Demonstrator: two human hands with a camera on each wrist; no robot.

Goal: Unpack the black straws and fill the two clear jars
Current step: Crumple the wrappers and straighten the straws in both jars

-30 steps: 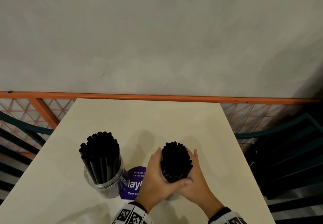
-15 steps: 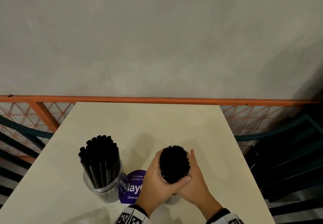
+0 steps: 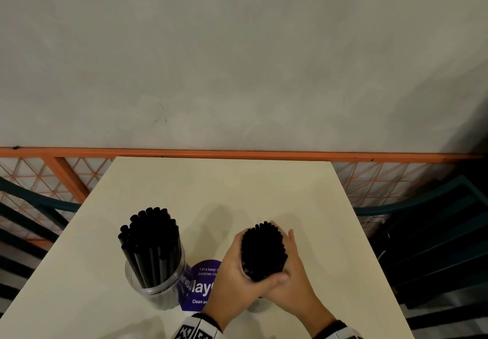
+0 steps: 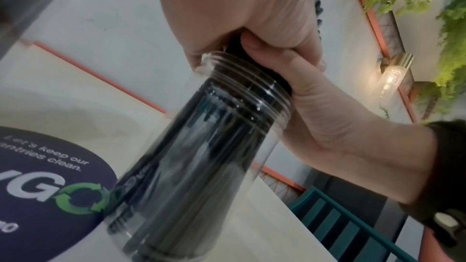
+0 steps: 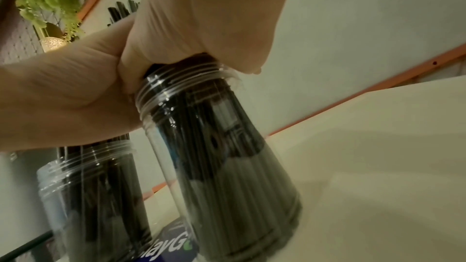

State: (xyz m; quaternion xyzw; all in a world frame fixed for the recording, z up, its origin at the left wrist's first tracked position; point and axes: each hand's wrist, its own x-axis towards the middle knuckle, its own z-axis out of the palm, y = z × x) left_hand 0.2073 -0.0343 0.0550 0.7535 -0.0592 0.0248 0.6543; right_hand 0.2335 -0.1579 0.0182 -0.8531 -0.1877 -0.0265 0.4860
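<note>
A clear jar [image 3: 155,278] packed with black straws [image 3: 149,235] stands at the left of the cream table [image 3: 224,193]. To its right a second clear jar [image 4: 201,156] stands under my hands, with an upright bundle of black straws [image 3: 262,251] in it. My left hand [image 3: 235,267] and right hand [image 3: 293,280] wrap round this bundle just above the jar's threaded rim, the left thumb across the front. The head view hides most of this jar. The right wrist view shows both jars [image 5: 221,156] side by side.
A round purple sticker [image 3: 203,286] lies on the table between the jars. An orange rail [image 3: 237,153] and mesh fence run behind the far edge below a grey wall. Dark teal chairs [image 3: 435,233] stand at both sides. No straw packaging shows.
Almost nothing: both hands keep their hold round the bundle in the right jar, and its top looks slightly more compact. The left jar has not moved.
</note>
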